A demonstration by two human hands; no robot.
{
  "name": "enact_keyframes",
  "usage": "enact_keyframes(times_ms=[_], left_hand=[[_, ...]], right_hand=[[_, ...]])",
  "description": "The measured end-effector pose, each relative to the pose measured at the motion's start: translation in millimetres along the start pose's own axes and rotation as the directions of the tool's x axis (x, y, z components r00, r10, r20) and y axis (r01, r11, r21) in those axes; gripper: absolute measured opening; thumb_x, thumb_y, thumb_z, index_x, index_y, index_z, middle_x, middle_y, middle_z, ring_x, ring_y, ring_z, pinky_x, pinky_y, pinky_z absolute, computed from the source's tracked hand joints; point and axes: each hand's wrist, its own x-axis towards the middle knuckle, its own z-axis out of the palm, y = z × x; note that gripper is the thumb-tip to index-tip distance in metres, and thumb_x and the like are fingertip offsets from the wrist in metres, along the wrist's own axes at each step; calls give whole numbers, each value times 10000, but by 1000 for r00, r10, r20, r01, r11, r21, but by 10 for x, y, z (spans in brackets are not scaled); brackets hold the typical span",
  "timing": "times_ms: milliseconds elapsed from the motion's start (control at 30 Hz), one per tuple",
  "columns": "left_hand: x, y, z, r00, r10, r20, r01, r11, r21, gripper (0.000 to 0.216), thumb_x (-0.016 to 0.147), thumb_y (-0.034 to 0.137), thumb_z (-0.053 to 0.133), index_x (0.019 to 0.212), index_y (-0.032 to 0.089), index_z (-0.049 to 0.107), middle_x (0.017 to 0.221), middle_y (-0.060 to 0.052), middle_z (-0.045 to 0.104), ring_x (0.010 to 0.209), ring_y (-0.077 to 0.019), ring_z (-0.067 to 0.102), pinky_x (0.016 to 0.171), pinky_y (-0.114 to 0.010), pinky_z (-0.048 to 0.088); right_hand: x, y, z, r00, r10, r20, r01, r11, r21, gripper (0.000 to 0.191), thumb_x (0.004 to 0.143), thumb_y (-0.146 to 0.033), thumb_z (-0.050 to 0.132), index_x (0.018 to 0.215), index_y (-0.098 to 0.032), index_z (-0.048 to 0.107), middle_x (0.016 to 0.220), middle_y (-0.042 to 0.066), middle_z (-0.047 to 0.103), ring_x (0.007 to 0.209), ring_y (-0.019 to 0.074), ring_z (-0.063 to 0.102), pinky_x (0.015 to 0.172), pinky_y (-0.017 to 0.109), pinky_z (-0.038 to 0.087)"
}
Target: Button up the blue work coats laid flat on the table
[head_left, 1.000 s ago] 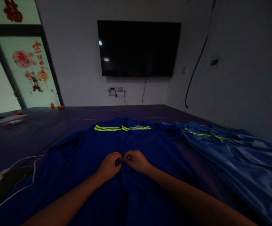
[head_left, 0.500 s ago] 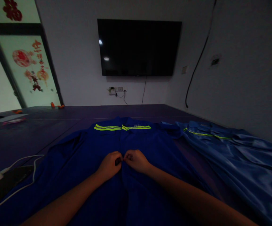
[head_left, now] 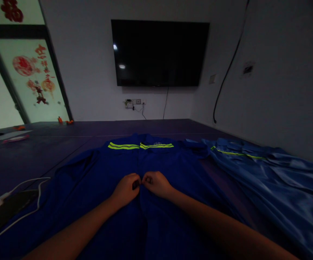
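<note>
A dark blue work jacket (head_left: 97,180) with a yellow-green reflective stripe lies flat on the dark table (head_left: 51,144) in front of me. My left hand (head_left: 125,189) and my right hand (head_left: 156,183) meet at the jacket's centre front, fingers curled and pinching the two front edges. What sits between the fingertips is too small and dark to make out.
A second, lighter blue jacket (head_left: 267,180) lies to the right along the wall. A white cable (head_left: 23,184) and a dark flat device (head_left: 7,207) sit at the left. A black screen (head_left: 159,52) hangs on the far wall. Papers (head_left: 10,136) lie far left.
Both hands stay pinched at the jacket's front. The view has tipped slightly, nothing else has moved.
</note>
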Motion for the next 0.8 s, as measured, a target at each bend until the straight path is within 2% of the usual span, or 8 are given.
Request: enact_keyframes(times_ms=[800], left_hand=[[-3,40,-13,1000,-2,-5,2,1000,4,183,634,21,435,676,163,544,665,4,535,625,-121,507,572,-215,353]], right_hand=[[-2,-34,-23,1000,9,28,-9,1000,-9,110,700,-165,543,761,-166,635,615,-8,623,531,90,547,474,171,335]])
